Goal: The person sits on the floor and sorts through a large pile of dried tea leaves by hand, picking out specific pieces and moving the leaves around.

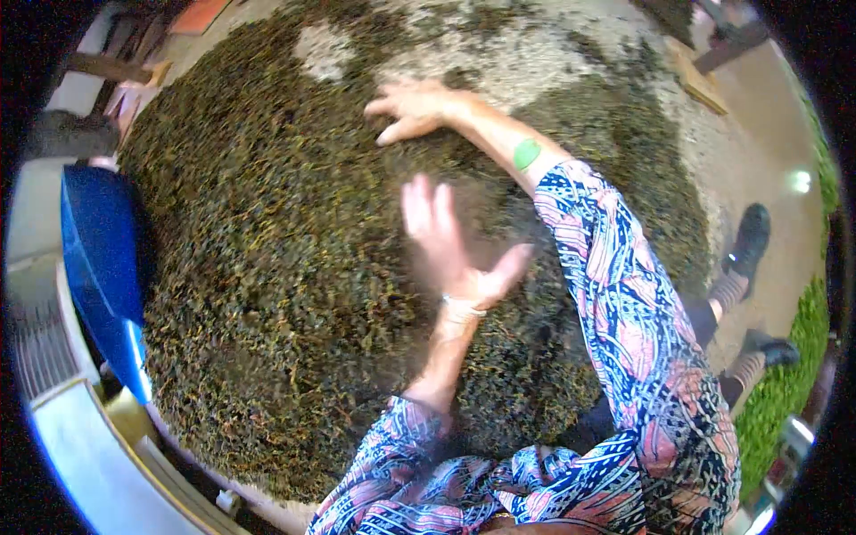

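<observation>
A broad layer of dark, curled leaves (259, 223), tea leaves by their look, is spread in front of me. My left hand (459, 250) is over the middle of it, smeared by motion, its fingers and thumb spread and nothing in them. Farther out, my right hand (415, 109) reaches across to the upper middle, palm down with the fingers apart. Its fingertips are at the leaves; whether they press into them I cannot tell. On my right forearm sits a green oval patch (527, 154).
Pale floor (499, 58) shows through thin leaves at the far side. A blue object (102, 267) and a white panel (107, 455) stand at the left. Dark shoes (752, 239) with striped socks rest at the right, beside bright green leaves (771, 419). Wooden legs (727, 49) stand far right.
</observation>
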`<state>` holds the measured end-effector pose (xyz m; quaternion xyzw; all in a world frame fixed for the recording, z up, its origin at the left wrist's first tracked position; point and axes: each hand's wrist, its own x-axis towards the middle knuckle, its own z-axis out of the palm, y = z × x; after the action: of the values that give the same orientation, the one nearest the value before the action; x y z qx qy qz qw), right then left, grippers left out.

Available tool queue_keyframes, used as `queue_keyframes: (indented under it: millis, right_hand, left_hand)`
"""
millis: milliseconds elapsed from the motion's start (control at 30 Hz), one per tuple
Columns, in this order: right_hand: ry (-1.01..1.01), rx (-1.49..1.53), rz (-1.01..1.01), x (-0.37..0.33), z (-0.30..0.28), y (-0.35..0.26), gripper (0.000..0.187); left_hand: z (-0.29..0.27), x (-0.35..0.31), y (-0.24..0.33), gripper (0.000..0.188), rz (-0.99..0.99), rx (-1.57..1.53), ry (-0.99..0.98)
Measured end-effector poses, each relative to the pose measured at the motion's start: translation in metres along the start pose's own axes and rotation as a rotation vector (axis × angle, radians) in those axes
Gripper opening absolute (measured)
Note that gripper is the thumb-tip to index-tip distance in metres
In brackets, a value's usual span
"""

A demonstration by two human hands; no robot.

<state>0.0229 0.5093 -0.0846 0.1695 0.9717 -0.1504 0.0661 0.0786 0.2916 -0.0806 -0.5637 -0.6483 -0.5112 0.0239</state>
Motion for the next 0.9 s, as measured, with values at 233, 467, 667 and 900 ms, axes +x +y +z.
queue_keyframes:
  millis: [233,467,667,900]
  right_hand:
    - [-0.104,0.268,-0.045,-0.161,-0.033,-0.041,0.049]
    - [0.542,0.549,-0.078,-0.274,-0.082,0.043,0.025]
    - [0.721,0.370,0.813,-0.289,-0.050,0.233,0.080]
    - [0.572,0.429,0.690,-0.227,-0.007,0.314,0.067]
  left_hand:
    - [0.017,0.002,-0.015,0.097,-0.043,-0.097,0.074]
    - [0.012,-0.004,-0.025,0.077,0.087,-0.205,-0.111]
    - [-0.006,-0.009,-0.001,0.074,-0.076,-0.233,-0.214]
    - [-0.005,-0.006,0.005,0.081,-0.089,-0.218,-0.198]
